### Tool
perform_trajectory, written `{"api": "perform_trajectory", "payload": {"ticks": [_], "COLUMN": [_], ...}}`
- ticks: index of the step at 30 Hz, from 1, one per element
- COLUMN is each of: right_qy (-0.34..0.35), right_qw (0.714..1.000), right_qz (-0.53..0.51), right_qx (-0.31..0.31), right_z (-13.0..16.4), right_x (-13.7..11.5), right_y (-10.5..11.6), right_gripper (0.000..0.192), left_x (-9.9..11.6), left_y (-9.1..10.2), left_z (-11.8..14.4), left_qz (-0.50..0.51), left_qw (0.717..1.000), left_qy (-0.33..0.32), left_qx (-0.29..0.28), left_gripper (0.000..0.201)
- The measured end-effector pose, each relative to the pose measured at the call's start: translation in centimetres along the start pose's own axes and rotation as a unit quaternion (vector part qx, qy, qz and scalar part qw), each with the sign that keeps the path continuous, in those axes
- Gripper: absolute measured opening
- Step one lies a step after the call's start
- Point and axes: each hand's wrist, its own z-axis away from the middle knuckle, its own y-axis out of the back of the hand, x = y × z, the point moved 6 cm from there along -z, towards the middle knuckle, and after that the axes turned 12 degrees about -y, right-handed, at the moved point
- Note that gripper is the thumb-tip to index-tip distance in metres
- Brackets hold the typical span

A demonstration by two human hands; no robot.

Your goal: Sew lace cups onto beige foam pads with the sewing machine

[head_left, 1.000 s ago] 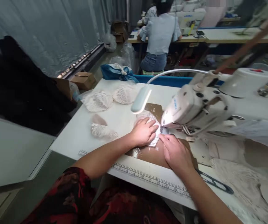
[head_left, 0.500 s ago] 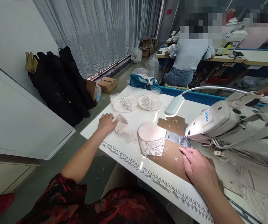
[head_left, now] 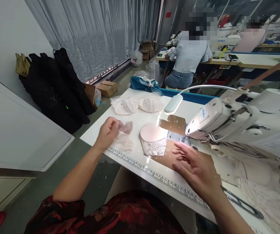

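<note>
Where half a second ago the left hand (head_left: 108, 131) lay flat on the near-left lace pile, it is now raised, fingers pinched on a sheer pinkish fabric piece with white lace backing (head_left: 124, 136); judged picked up for joining. Right hand (head_left: 195, 164), formerly resting flat on the brown card, hovers open, fingers spread, holding nothing.
- Cream moulded foam cup edged in white lace (head_left: 153, 140): stiff, rounded, on the brown card sheet (head_left: 176, 125) before the white sewing machine head (head_left: 213, 118).
- Two white net-lace bundles (head_left: 136, 104): soft, crumpled, far side of the white table (head_left: 98, 133).
- Printed ruler strip (head_left: 154, 174): near edge.
</note>
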Motion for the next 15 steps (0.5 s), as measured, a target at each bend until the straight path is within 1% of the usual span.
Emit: {"api": "perform_trajectory", "payload": {"ticks": [2,3,4,5,6,8,9,10,11,12,13,14,15], "right_qy": [-0.011,-0.033,-0.058,-0.087,-0.118,-0.168,-0.184,-0.192,-0.195,-0.195,-0.195,-0.195,-0.194], "right_qw": [0.993,0.983,0.968,0.946,0.919,0.860,0.835,0.815,0.803,0.798,0.801,0.813,0.832], "right_qz": [-0.107,-0.167,-0.222,-0.277,-0.335,-0.443,-0.484,-0.514,-0.532,-0.539,-0.538,-0.527,-0.506], "right_qx": [-0.049,-0.071,-0.099,-0.142,-0.169,-0.188,-0.188,-0.185,-0.187,-0.183,-0.174,-0.155,-0.121], "right_z": [0.0,-0.1,-0.2,-0.1,0.1,0.6,1.0,1.4,2.0,2.7,3.4,4.2,5.1], "right_x": [-1.5,-1.9,-2.0,-2.0,-1.7,-1.0,-0.6,-0.2,0.2,0.7,1.3,2.0,3.0], "right_y": [-2.1,-3.2,-4.3,-5.6,-6.5,-7.6,-7.7,-7.6,-7.3,-6.7,-5.9,-4.9,-3.6], "right_gripper": [0.079,0.082,0.077,0.065,0.054,0.042,0.040,0.039,0.039,0.038,0.036,0.034,0.032], "left_x": [3.7,5.4,6.8,7.8,8.5,8.9,8.8,8.6,8.3,7.9,7.4,6.9,6.3], "left_y": [-2.7,-4.1,-5.4,-6.6,-7.7,-9.6,-10.5,-11.4,-12.4,-13.3,-14.1,-14.8,-15.3], "left_z": [0.4,0.7,0.9,1.1,1.2,1.0,0.8,0.6,0.4,0.2,0.0,0.0,0.1], "left_qz": [0.042,0.052,0.061,0.070,0.079,0.093,0.094,0.089,0.075,0.051,0.016,-0.024,-0.065], "left_qw": [0.996,0.992,0.987,0.983,0.980,0.975,0.972,0.967,0.962,0.955,0.946,0.935,0.923], "left_qy": [-0.048,-0.073,-0.096,-0.116,-0.129,-0.147,-0.155,-0.167,-0.182,-0.195,-0.205,-0.211,-0.213], "left_qx": [-0.064,-0.091,-0.110,-0.122,-0.128,-0.140,-0.151,-0.168,-0.191,-0.219,-0.251,-0.284,-0.313], "left_gripper": [0.020,0.019,0.018,0.016,0.015,0.015,0.014,0.014,0.014,0.015,0.017,0.019,0.021]}}
